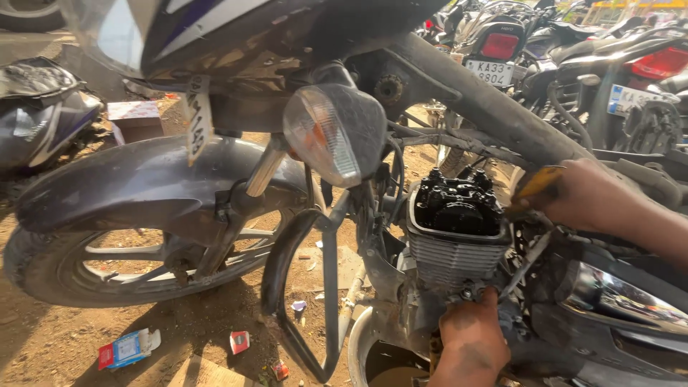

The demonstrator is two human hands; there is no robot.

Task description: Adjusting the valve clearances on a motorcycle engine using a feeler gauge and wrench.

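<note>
Centrally, the finned grey metal engine cylinder [453, 256] of the motorcycle sits in the frame with its black, oily open cylinder head [457, 204] exposed on top, between the front forks and the dark body panels. The person's left hand [469, 342] presses up against the underside of the cylinder; its fingers are tucked behind the casting, so I cannot tell whether they grip anything. The right hand [584, 195] is clenched round a yellow-handled tool [536, 183], whose tip points toward the rear edge of the head.

Ahead of the engine stand the black tubular crash guard [301, 287], the clear-lensed oval turn indicator [331, 135] and the dark mudguard [136, 183] over the spoked front wheel [107, 265]. Small cardboard cartons [129, 348] lie on the dirt ground [57, 337]. Parked motorcycles [516, 43] crowd the background.

Risk noted: with the head uncovered over loose soil, grit could fall into the oily valve gear. The tool could slip on greasy metal and strike the fins or the lower hand.
</note>
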